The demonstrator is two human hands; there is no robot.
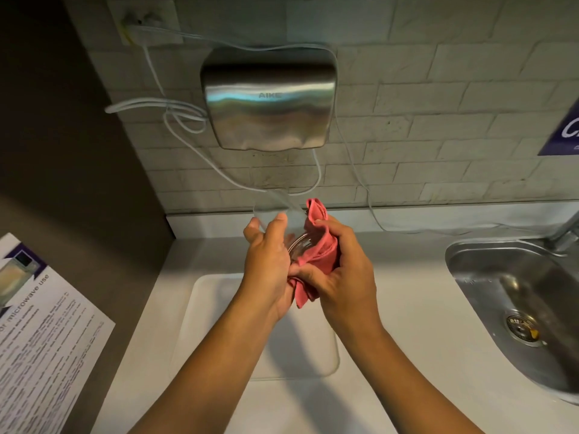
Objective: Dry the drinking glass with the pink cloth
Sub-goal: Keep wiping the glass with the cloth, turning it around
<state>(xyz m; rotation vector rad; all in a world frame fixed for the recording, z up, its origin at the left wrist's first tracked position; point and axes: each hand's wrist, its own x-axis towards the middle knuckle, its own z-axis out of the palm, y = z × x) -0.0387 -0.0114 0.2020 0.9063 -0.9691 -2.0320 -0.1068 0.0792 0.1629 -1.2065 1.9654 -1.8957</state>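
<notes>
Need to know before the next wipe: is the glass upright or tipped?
Tipped. The drinking glass leans with its mouth away from the camera; the left hand holds it, and the right hand presses the pink cloth against it.

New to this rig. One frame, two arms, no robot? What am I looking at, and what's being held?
No robot here: a person wears a camera on the head, looking forward and down, so the arms are their own. The left hand holds a clear drinking glass, tilted. The right hand presses a pink cloth against the glass. Below lies a white counter with a clear tray. A steel sink sits at right, a hand dryer hangs on the tiled wall, and a printed notice lies at left.
</notes>
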